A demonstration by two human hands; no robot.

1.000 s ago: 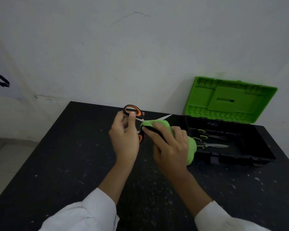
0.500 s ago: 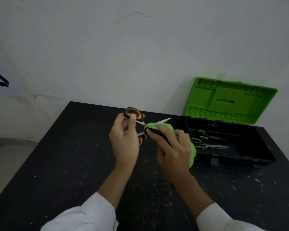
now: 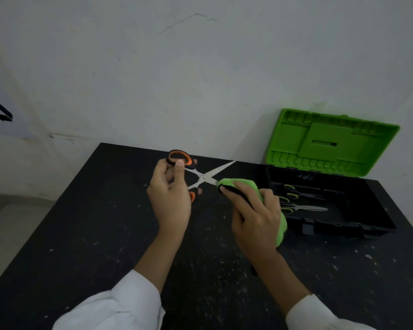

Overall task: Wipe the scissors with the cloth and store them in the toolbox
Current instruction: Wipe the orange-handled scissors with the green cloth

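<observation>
Left hand (image 3: 171, 201): clasped round the orange handles, spreading the blades to bare each edge for wiping.
Right hand (image 3: 255, 217): pinched the cloth (image 3: 246, 183) around the lower blade.
Scissors (image 3: 204, 177): held above the table (image 3: 81, 234), left of the open toolbox (image 3: 339, 228), not yet stored.

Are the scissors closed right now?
No, the scissors are spread open in an X, held by the left hand, one blade inside the cloth in the right hand.

Left grip (image 3: 171, 198) pinching, right grip (image 3: 255, 217) clenched; both aloft.
</observation>
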